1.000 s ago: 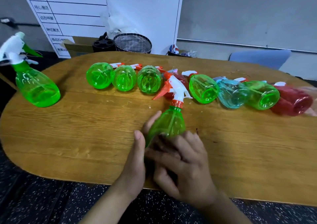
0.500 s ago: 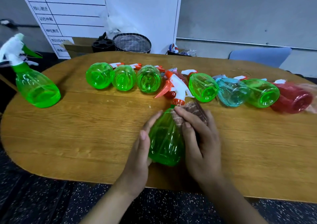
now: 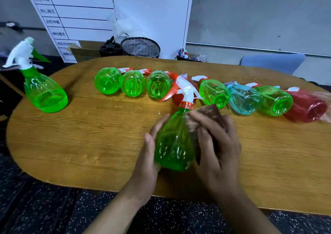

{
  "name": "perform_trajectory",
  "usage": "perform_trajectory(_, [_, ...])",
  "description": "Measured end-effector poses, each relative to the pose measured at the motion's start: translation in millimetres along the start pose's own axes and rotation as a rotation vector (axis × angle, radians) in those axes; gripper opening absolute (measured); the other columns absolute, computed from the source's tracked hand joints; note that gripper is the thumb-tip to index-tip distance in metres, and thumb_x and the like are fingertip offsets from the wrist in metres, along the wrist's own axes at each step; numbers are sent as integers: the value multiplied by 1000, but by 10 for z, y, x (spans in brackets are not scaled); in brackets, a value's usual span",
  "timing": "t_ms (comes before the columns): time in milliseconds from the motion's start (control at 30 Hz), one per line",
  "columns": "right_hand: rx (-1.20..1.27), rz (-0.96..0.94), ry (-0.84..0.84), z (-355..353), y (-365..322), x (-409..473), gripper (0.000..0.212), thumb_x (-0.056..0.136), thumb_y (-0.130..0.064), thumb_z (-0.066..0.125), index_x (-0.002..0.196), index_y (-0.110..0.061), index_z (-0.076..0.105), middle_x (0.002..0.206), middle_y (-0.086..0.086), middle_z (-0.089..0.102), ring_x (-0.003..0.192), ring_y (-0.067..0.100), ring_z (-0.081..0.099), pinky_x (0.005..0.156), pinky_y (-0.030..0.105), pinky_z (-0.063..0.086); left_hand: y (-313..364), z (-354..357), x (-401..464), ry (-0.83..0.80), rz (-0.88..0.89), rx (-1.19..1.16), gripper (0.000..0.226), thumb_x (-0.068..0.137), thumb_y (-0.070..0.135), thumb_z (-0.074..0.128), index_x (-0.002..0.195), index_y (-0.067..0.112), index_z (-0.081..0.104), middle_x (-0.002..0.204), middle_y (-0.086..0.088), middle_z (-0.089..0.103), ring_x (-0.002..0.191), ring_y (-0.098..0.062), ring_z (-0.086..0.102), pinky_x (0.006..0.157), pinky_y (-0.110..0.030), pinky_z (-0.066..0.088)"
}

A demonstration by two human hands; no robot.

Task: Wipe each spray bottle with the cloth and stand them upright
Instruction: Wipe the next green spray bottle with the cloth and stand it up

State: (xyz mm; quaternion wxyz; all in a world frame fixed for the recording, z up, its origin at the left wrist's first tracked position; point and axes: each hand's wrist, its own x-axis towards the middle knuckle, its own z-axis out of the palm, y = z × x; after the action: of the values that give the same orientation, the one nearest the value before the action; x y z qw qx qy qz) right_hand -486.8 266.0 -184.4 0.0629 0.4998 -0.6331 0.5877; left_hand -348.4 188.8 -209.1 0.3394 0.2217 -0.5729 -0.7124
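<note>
We are holding the green bottle [image 3: 174, 144] in front of the lying row [image 3: 215, 93] — left hand [image 3: 146, 160] gripping it, right hand [image 3: 217, 144] pressing the brown cloth [image 3: 208, 113] — and should be turning it while wiping every side.

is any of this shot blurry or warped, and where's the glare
Head view: motion blur smears the right hand and the cloth; wide-angle distortion bows the table edge and tilts the upright bottle at left; small highlights glint on the held bottle.
</note>
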Motion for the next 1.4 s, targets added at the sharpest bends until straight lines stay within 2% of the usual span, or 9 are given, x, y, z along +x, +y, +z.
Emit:
perform_trajectory(167, [-87,15,-116,32,107,-22,39,107,-23,47,141,-21,66,129,2,57,118,5,56,98,16,43,-32,-30,8,-16,15,63,92,77,100,43,155,51,46,160,9,53,147,-19,53,111,-55,54])
perform_trajectory(333, [-107,-226,-218,39,80,-107,38,98,-22,54,130,-18,74,108,5,55,91,21,53,78,37,48,-26,-24,9,18,12,18,92,87,92,42,160,36,43,157,-1,57,147,-26,53,117,-54,46])
perform_trajectory(533, [-146,-415,-324,177,-42,-263,33,92,-21,59,114,-21,82,107,11,71,87,30,54,75,44,45,-6,22,36,62,-20,-122,83,96,78,21,159,30,44,148,-9,65,139,-28,61,113,-38,51])
perform_trajectory(600, [-44,-329,-269,159,-77,-279,32,92,-19,59,114,-19,82,109,8,68,91,25,56,77,42,46,7,16,32,68,-38,-141,81,95,78,24,158,31,46,148,-10,65,139,-29,61,112,-40,52])
perform_trajectory(833, [380,249,77,164,-18,-90,34,103,-6,50,131,-20,63,127,-15,66,123,8,60,102,20,44,26,-29,75,72,-5,2,96,73,80,79,156,41,48,155,2,59,143,-25,57,115,-64,45])
perform_trajectory(933, [403,371,73,220,43,-115,31,105,-12,48,130,-19,63,129,-12,67,128,13,60,109,33,47,13,-33,86,46,-7,4,94,73,75,83,155,44,48,155,3,59,143,-25,57,116,-66,43])
perform_trajectory(1067, [369,415,86,251,103,-150,32,106,-20,48,133,-19,66,132,-3,66,133,24,58,114,55,44,21,-26,85,35,-21,12,85,83,64,81,158,41,46,155,4,59,145,-22,56,118,-64,42])
perform_trajectory(1267, [332,420,92,219,126,-154,34,106,-26,48,131,-33,70,132,-7,67,132,15,59,113,45,46,18,-24,81,27,-23,59,78,87,63,75,157,44,47,159,10,55,146,-16,54,118,-61,45])
perform_trajectory(1400, [278,326,99,199,107,-117,34,107,-17,49,133,-25,69,129,-11,67,129,17,60,107,30,45,16,-29,87,27,-23,82,64,93,60,65,154,52,47,158,23,52,147,-5,49,121,-58,43])
